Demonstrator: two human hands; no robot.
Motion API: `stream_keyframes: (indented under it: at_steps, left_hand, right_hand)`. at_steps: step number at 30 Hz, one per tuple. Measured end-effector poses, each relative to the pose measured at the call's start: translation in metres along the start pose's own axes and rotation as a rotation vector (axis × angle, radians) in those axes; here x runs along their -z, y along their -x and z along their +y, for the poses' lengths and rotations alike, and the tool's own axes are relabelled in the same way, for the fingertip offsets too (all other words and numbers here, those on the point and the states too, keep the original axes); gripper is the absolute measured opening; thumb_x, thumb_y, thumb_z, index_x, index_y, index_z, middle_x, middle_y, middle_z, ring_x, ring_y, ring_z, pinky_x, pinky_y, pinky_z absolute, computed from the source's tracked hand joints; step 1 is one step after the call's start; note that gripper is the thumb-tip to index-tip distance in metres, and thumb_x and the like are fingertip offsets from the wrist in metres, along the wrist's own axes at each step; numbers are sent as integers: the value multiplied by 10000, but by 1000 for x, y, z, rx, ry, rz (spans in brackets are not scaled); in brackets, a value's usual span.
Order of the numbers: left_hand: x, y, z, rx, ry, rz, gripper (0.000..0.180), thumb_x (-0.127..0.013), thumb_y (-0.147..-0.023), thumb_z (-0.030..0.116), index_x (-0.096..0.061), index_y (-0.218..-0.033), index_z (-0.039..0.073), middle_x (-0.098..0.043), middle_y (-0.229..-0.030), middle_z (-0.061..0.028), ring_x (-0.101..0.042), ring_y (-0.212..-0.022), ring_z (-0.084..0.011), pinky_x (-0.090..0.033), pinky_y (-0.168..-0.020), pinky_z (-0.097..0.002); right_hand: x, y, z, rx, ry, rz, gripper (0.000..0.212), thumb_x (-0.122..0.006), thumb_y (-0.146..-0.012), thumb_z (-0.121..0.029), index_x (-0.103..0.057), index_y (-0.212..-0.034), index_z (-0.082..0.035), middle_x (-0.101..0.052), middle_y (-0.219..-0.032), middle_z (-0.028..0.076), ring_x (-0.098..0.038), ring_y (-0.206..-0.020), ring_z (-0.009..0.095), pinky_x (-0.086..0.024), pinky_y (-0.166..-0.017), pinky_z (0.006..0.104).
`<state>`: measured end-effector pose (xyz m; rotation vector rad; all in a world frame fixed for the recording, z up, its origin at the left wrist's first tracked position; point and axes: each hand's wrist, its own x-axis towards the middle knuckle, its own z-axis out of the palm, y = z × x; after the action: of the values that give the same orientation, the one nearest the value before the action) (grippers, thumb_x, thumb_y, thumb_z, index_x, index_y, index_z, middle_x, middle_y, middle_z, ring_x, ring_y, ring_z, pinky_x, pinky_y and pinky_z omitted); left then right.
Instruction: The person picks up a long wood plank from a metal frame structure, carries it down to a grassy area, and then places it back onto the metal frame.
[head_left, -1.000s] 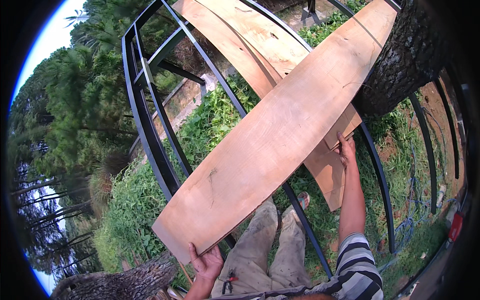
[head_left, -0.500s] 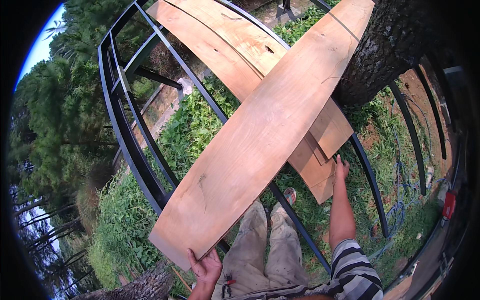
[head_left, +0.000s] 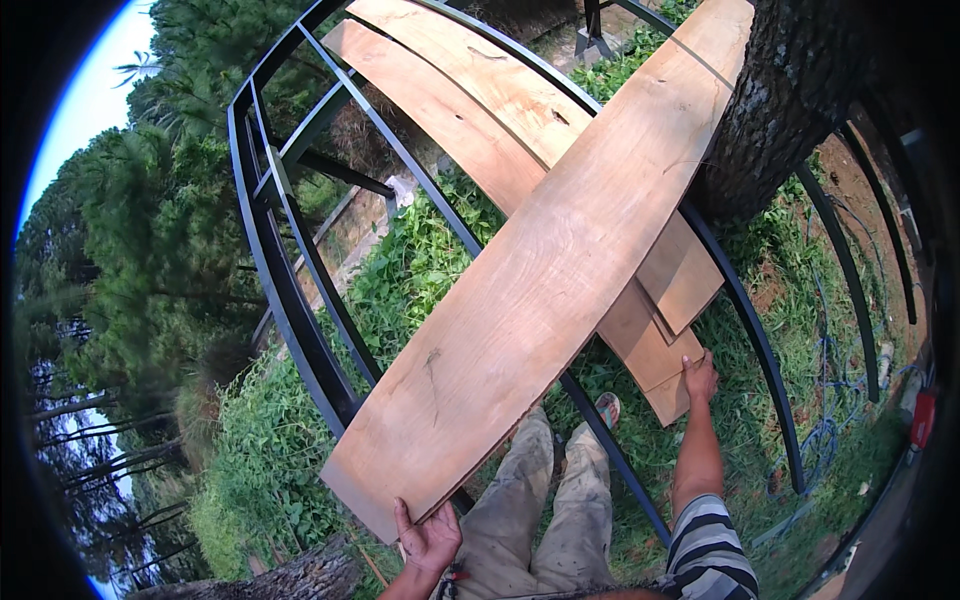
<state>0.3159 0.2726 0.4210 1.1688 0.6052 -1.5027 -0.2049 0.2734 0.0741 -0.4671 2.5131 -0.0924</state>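
Observation:
A long, wide wooden plank (head_left: 540,270) slants from the near left to the tree trunk at the far right. My left hand (head_left: 432,538) grips its near end, thumb on top and the other fingers partly hidden beneath. Under it, more wooden planks cross the other way; one long plank (head_left: 450,118) and a second plank (head_left: 505,75) beside it show at the far left. Their near ends stick out to the right as a small stack. My right hand (head_left: 702,376) is closed on the edge of a lower plank (head_left: 645,345) there.
A black metal frame (head_left: 440,205) carries the planks, its bars running past my legs. A thick tree trunk (head_left: 790,110) stands at the right. Green plants (head_left: 265,440) cover the ground. Blue cable (head_left: 822,440) and a red object (head_left: 922,420) lie at the right.
My view has shifted, so the scene sits lower and further right. My right hand has slid slightly nearer along the lower planks' edge. My left hand keeps its hold on the top plank.

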Motion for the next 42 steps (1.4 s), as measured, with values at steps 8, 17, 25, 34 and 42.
stream_keyframes:
  at_steps: [8, 17, 25, 34, 42]
  left_hand:
    - [1, -7, -6, -12, -17, 28, 444, -770, -855, 435, -700, -1185, 146, -735, -1175, -9, -694, -1097, -171, -581, -952, -378]
    - [4, -12, -8, 7, -23, 50, 463, -726, -869, 506, -694, -1183, 167, -739, -1157, 23, -694, -1080, -154, -567, -937, -358]
    - [7, -15, -10, -38, -59, 66, 448, -723, -874, 503, -698, -1171, 168, -742, -1151, 23, -696, -1079, -145, -568, -929, -350]
    - [4, -9, -12, -75, -44, 72, 440, -741, -867, 482, -708, -1163, 158, -749, -1148, 1, -713, -1053, -156, -589, -905, -354]
    - [0, 2, -11, -72, -7, 32, 424, -763, -857, 453, -717, -1143, 143, -752, -1133, -23, -719, -1033, -171, -587, -911, -362]
  right_hand:
    - [-27, 2, 12, 87, -111, 167, 679, -675, -915, -434, -450, -1474, -120, -625, -1319, 210, -571, -1241, 399, -453, -1044, 491]
    - [-27, -71, -105, -140, -1004, 155, 827, -801, -864, -362, -384, -1498, -32, -532, -1444, 138, -515, -1316, 287, -392, -1109, 403]
    - [-33, -83, -102, 1, -1202, 70, 854, -802, -869, -355, -346, -1492, 10, -506, -1462, 162, -496, -1337, 270, -380, -1120, 387]
    - [-26, -14, -110, -24, -1016, 104, 1185, -810, -807, -518, -138, -1539, 128, -336, -1555, 298, -381, -1430, 367, -319, -1181, 399]
    - [13, 120, -154, 76, -1375, -22, 939, -830, -845, -310, -277, -1512, 51, -446, -1494, 224, -474, -1357, 310, -376, -1137, 391]
